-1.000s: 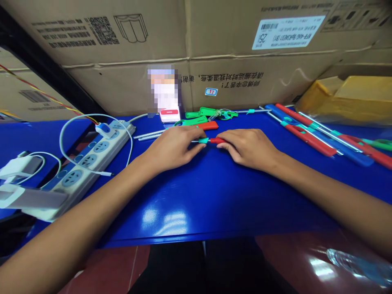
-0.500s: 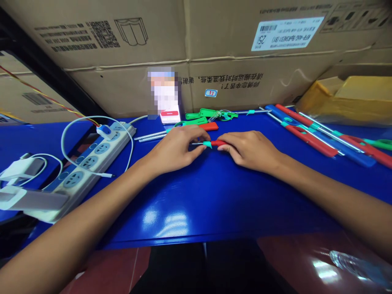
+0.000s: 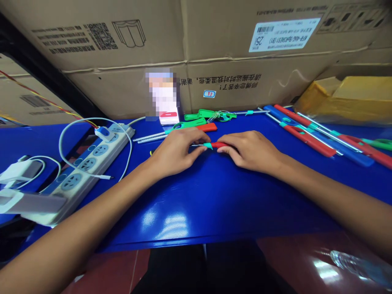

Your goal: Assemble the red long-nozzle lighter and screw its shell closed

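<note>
A long-nosed lighter with a red handle (image 3: 219, 145), a teal trigger piece and a thin metal tube lies level between my hands, just over the blue table. My left hand (image 3: 179, 153) has its thumb and fingers closed around the metal tube, whose tip it mostly hides. The red handle's end is pinched by my right hand (image 3: 249, 151), and the fingers cover its rear. Just beyond my left hand are more lighters, among them a green one (image 3: 200, 121) and a red handle (image 3: 208, 127). Something small and yellow (image 3: 151, 153) peeks out beside my left wrist.
Several red and blue lighters (image 3: 312, 132) lie at the right. A phone (image 3: 168, 102) leans against a large cardboard box (image 3: 220, 36). At left are a power strip (image 3: 87, 164), cables and chargers. A yellow-taped parcel (image 3: 361, 98) stands back right; a plastic bottle (image 3: 352, 263) is below.
The hands keep nearly the same pose on the lighter. The view has shifted slightly, and a bit of yellow now shows beside my left wrist.
</note>
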A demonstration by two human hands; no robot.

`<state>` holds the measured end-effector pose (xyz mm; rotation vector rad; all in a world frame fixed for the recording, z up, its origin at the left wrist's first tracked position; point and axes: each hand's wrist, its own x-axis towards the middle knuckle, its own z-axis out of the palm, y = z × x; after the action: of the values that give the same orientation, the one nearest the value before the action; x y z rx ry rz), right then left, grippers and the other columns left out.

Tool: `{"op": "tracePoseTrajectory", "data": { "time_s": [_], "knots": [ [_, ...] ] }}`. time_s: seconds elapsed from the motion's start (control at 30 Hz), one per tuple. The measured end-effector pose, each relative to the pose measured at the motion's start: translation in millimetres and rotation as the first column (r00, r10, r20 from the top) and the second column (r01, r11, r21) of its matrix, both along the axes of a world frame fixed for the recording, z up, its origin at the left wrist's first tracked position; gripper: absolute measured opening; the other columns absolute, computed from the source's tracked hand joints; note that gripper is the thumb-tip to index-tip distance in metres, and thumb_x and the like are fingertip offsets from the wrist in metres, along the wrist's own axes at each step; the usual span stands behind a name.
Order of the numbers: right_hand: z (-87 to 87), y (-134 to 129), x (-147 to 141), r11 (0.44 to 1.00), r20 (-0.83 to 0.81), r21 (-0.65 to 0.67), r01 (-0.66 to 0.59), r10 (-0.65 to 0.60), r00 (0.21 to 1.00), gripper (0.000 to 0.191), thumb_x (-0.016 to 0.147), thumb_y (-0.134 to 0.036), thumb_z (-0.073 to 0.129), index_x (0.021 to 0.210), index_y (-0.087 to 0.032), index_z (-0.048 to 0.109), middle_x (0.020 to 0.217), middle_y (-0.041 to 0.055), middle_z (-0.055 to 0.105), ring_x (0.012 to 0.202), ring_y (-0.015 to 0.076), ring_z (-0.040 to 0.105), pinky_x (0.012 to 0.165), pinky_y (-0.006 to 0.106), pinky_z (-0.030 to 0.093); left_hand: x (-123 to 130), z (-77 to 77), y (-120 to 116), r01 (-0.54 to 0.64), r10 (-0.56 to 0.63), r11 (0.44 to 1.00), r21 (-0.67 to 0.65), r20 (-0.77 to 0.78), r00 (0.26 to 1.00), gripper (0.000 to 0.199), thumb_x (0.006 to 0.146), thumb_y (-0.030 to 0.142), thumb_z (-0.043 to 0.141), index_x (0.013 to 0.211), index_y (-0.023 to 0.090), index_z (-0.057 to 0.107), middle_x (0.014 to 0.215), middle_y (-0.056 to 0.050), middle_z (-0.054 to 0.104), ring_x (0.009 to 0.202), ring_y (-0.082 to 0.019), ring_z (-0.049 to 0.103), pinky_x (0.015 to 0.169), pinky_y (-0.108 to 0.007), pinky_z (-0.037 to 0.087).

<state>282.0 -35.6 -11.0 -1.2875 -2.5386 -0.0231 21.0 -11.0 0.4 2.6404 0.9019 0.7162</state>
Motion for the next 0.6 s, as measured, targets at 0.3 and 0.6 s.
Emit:
{"op": "tracePoseTrajectory", "data": {
  "time_s": [0.3, 0.6],
  "knots": [
    [-1.4, -2.6, -1.0, 1.000, -0.017, -0.004, 0.007, -0.007, 1.000, 0.025, 0.109, -0.031, 0.058, 0.118, -0.023, 0.080, 0.110, 0.0061, 0.087, 0.090, 0.0286, 0.081, 0.071, 0.036, 0.047, 3.5, -5.3, -1.0, -0.003, 0.004, 1.000, -0.020, 0.042, 0.999, 0.018, 0.103, 0.020, 0.066, 0.117, 0.019, 0.078, 0.109, -0.005, 0.084, 0.098, -0.021, 0.077, 0.089, -0.035, 0.058],
    [2.2, -6.9, -5.2, 0.998, -0.006, -0.049, 0.034, -0.034, 0.999, 0.024, 0.108, -0.029, 0.058, 0.118, -0.023, 0.079, 0.109, 0.0067, 0.086, 0.094, 0.0282, 0.080, 0.073, 0.036, 0.043, 6.7, -9.0, -5.5, -0.022, 0.019, 0.999, 0.047, 0.063, 0.998, 0.019, 0.102, 0.015, 0.066, 0.115, 0.018, 0.080, 0.110, -0.006, 0.084, 0.099, -0.023, 0.078, 0.089, -0.035, 0.059]
  ]
}}
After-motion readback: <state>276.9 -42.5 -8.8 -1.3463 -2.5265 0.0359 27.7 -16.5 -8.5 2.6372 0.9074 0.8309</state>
